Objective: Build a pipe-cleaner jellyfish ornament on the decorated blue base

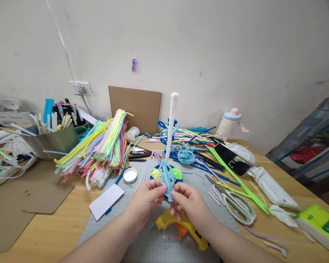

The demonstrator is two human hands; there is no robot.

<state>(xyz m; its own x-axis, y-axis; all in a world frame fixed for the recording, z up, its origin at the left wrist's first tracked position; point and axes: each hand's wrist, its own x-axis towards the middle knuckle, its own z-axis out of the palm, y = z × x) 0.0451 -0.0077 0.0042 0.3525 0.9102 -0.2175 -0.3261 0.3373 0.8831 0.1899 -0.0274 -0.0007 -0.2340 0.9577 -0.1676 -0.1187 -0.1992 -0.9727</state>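
Together, the left hand (pixel 144 201) and right hand (pixel 192 203) pinch the lower part of the light-blue fuzzy piece (pixel 167 177), held in front of the white wrapped stick (pixel 171 128); nearer, a yellow glue gun (pixel 167 218) lies on the grey mat (pixel 145 248)

Bare left forearm (pixel 109 232), bare right forearm (pixel 227 237), and look: ungloved left hand (pixel 147 199), ungloved right hand (pixel 188 201), rounded fingers (pixel 162 189)!
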